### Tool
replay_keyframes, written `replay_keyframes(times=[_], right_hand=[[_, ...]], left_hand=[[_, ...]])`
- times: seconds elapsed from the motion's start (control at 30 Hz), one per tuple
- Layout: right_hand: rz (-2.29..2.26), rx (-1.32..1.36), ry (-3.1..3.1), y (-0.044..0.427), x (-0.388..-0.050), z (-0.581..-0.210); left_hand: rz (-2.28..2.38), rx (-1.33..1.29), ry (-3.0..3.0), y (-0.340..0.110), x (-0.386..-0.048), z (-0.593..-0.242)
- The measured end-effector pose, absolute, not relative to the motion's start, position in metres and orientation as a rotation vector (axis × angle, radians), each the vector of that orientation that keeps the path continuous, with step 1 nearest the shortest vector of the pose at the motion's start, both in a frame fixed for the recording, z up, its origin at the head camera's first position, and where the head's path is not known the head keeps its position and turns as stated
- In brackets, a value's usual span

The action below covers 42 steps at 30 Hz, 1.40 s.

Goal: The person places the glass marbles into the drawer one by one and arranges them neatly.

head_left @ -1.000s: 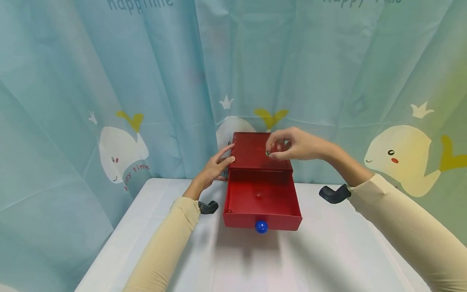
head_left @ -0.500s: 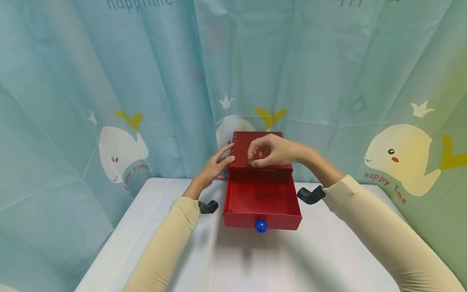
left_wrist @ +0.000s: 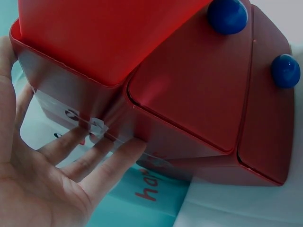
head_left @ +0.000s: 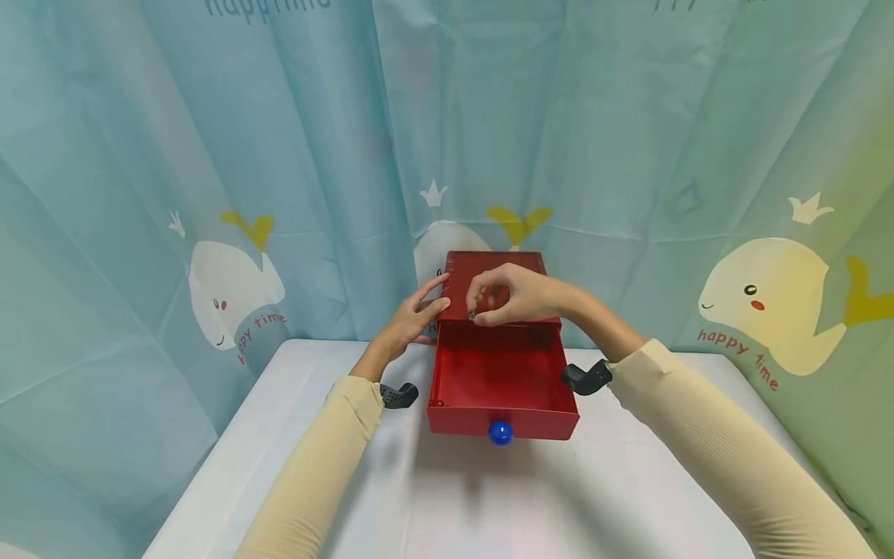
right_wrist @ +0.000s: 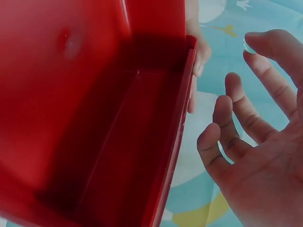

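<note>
A red drawer cabinet [head_left: 461,268] stands at the table's back, its top drawer [head_left: 538,425] pulled out and a blue knob [head_left: 500,433] on the front. My left hand [head_left: 401,328] rests against the cabinet's left side, fingers fairly straight and spread. Over the cabinet's front top edge, my right hand [head_left: 525,295] pinches a small marble [right_wrist: 248,46] between thumb and index finger. The other fingers are loosely bent. Fingertips cover most of the marble. A tiny round thing [head_left: 438,404] lies in the drawer's front left corner, too small to identify.
Below the pulled-out drawer, the left wrist view shows two closed drawers with blue knobs [left_wrist: 228,16]. A white-covered table [head_left: 335,357] carries the cabinet. Behind it hangs a blue-green curtain [head_left: 335,155] with whale prints.
My right hand has moved left and slightly down across the cabinet top, still pinching the marble. My left hand and the drawer have not moved.
</note>
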State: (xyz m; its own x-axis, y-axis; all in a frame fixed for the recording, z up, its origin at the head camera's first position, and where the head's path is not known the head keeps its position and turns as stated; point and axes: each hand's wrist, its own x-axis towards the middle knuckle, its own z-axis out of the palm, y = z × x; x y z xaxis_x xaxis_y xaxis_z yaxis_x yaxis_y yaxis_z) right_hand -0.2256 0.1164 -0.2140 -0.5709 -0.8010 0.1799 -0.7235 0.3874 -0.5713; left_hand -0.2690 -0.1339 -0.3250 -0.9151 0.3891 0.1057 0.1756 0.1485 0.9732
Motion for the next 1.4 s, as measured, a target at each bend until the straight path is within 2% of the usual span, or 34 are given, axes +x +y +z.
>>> replay_keyframes(times=[1.4], right_hand=[[-0.913, -1.345, 2.551, 0.1229, -0.224, -0.2209]], left_hand=[[1.853, 0.539, 2.247, -0.1322, -0.2711, -0.3263]])
